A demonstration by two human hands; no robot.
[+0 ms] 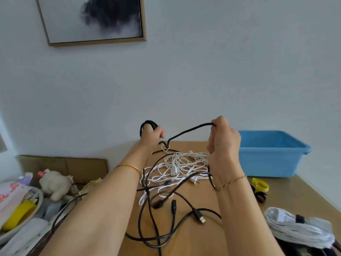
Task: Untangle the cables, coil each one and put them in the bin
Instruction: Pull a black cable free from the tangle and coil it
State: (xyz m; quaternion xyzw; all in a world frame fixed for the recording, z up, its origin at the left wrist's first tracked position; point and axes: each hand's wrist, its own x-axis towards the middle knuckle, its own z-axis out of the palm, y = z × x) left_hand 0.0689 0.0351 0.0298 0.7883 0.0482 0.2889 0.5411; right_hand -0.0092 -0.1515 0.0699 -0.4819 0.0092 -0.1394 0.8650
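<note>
My left hand [152, 133] is raised above the table and grips a small coil of black cable [147, 124]. From there the cable dips and rises to my right hand [222, 139], which pinches it at the top. Below both hands a tangle of white cables [177, 167] lies on the wooden table [203, 237], crossed by several black cables [156, 218] with loose plugs, one a USB plug [200, 217]. The blue bin [273, 154] stands at the right rear of the table, apart from my right hand.
A coiled grey-white cable bundle with a black strap [299, 226] lies at the front right. Yellow and black straps [260, 187] sit near the bin. Left of the table stands a cardboard box [62, 163] and clutter with a plush toy [55, 183].
</note>
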